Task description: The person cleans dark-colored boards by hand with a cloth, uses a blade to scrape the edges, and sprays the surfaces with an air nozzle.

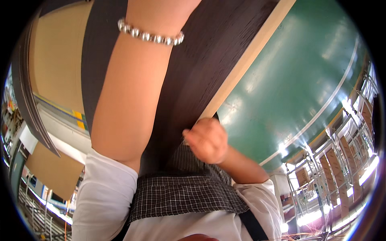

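Observation:
A long dark brown board [209, 60] with a wood-grain face and a pale side edge [249, 52] stretches from the top of the view toward my waist. Over it reaches my left arm, a beaded bracelet [150, 37] at the wrist. Only the base of my left hand [163, 14] shows at the top rim, its fingers cut off. My right hand [208, 140] is closed at the near end of the board's pale edge, slightly blurred. What its curled fingers hold, if anything, is hidden.
A green floor [289, 80] with a white line lies to the right, metal racks [337, 176] beyond it. Tan sheets [60, 56] and a dark curved strip [30, 88] are at the left. A checked apron [181, 195] covers my front, close to the board's end.

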{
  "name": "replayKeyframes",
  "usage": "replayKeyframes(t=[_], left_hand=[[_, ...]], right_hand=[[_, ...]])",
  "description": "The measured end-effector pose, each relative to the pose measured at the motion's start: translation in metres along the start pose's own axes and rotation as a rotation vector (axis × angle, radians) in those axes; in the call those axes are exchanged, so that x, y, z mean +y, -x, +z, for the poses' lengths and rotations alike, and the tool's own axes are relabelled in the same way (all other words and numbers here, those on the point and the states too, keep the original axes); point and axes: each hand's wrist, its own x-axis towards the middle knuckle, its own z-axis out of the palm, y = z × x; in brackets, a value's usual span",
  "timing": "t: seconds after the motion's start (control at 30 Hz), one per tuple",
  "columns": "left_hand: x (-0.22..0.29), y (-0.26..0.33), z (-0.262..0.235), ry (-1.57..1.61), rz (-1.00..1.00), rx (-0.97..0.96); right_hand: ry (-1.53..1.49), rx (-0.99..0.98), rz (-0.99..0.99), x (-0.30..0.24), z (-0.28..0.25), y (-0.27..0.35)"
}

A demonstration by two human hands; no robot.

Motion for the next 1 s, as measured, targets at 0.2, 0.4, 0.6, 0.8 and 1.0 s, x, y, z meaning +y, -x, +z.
replayKeyframes(t=[0.2,0.4,0.6,0.8,1.0], left_hand=[[-0.010,-0.006,0.022,0.125,-0.252,0.028],[-0.015,-0.009,0.013,0.174,-0.225,0.020],[-0.021,-0.015,0.026,0.229,-0.239,0.019],[-0.017,-0.015,0.031,-0.101,0.020,-0.383],[-0.009,-0.011,0.037,-0.049,-0.009,-0.479]], right_hand=[[0.295,0.057,0.093,0.101,-0.068,-0.113],[0.397,0.062,0.038,0.114,-0.079,-0.134],[0.098,-0.144,-0.078,0.057,-0.075,-0.083],[-0.360,0.466,0.401,0.081,-0.117,-0.194],[-0.291,0.406,0.142,0.082,-0.109,-0.218]])
